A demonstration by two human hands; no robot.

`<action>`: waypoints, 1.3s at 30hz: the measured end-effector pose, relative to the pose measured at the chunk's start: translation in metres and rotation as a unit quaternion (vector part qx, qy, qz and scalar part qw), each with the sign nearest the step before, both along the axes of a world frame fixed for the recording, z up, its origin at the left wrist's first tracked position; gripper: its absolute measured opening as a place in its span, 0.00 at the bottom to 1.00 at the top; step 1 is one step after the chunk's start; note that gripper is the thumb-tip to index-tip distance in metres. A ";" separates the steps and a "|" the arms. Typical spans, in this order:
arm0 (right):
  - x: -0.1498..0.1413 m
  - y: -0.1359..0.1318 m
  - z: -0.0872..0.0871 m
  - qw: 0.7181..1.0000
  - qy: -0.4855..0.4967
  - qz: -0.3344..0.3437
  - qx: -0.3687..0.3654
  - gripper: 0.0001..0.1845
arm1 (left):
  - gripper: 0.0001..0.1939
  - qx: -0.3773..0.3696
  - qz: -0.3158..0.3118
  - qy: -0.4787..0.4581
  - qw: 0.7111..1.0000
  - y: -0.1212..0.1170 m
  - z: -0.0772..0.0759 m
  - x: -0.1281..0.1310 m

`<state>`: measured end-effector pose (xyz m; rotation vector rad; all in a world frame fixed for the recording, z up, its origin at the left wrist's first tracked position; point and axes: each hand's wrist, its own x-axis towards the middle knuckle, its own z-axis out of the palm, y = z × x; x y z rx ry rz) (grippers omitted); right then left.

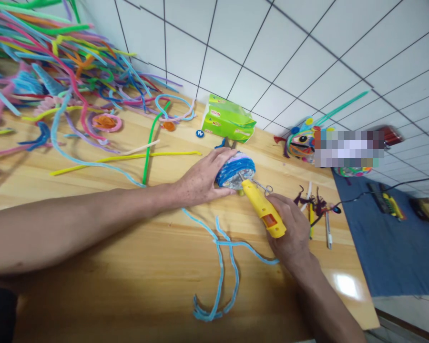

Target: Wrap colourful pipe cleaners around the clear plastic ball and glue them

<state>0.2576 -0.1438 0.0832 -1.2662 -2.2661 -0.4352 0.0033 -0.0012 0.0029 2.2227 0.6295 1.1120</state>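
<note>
My left hand [209,176] is wrapped round a rounded craft piece [236,167], coated in blue pipe cleaner with a greyish uncovered patch facing me. In my right hand [293,226] is a yellow hot glue gun [263,209], its tip at or very near that patch; whether it touches I cannot tell. Small scissors [267,189] show partly behind the gun. Light blue pipe cleaners [219,276] lie curved on the table in front of my hands, one end reaching beneath my right hand.
A heap of coloured pipe cleaners [75,57] fills the back left. By the tiled wall stands a green tissue pack [229,119], with a blue button [199,134] beside it. Decorated figures [302,143], a pen [329,231] and a black cord [389,183] are at right.
</note>
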 end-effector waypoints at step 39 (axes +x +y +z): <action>0.001 0.001 0.000 1.000 -0.004 0.000 -0.001 0.09 | 0.52 0.036 -0.007 -0.011 0.999 0.002 -0.003 -0.001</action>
